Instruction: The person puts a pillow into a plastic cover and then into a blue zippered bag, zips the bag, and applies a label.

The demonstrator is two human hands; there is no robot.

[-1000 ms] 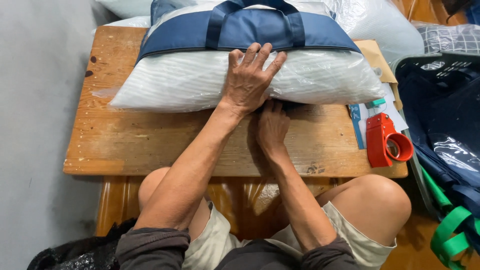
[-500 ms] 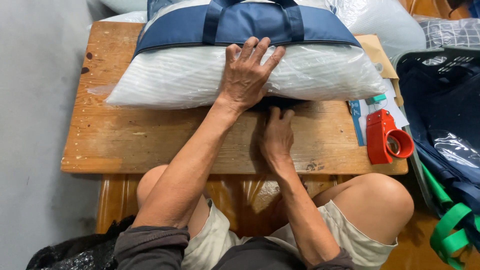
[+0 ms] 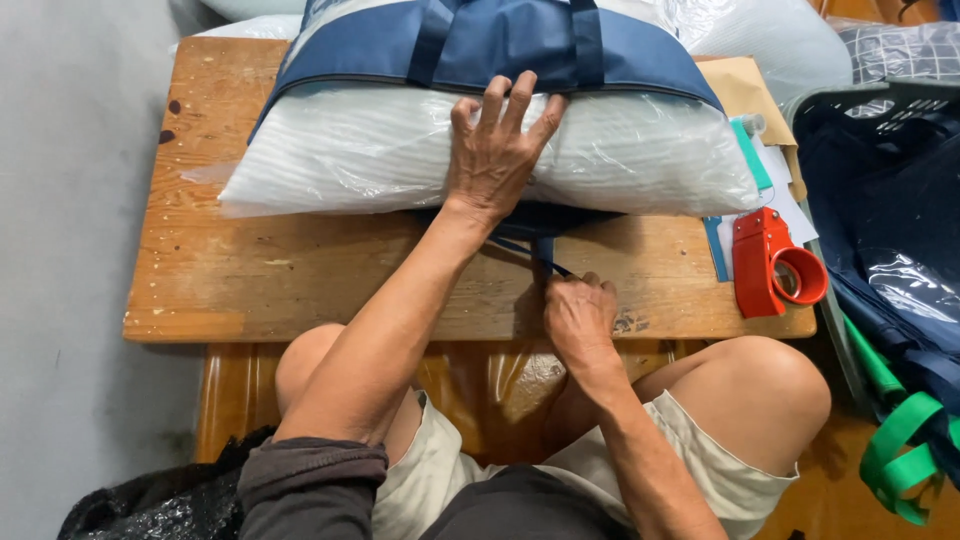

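We look down on a wooden table (image 3: pixel 300 270) with a clear plastic-wrapped white pillow (image 3: pixel 620 150) lying across its far half. A navy blue bag (image 3: pixel 500 45) with two carry handles rests on top of the pillow. Our left hand (image 3: pixel 497 150) presses flat on the pillow's near side, fingers spread wide, fingertips reaching the bag's lower edge. Our right hand (image 3: pixel 580 320) sits at the table's near edge, just in front of the pillow, fingers curled tightly around a thin dark strap (image 3: pixel 530 250) that runs from under the pillow toward us. To the right of the pillow, a red tape dispenser (image 3: pixel 770 265) stands on the table beside some papers (image 3: pixel 775 190). Beyond the table's right end is a dark basket (image 3: pixel 880 110) holding navy fabric, with green straps (image 3: pixel 900 450) hanging near it.
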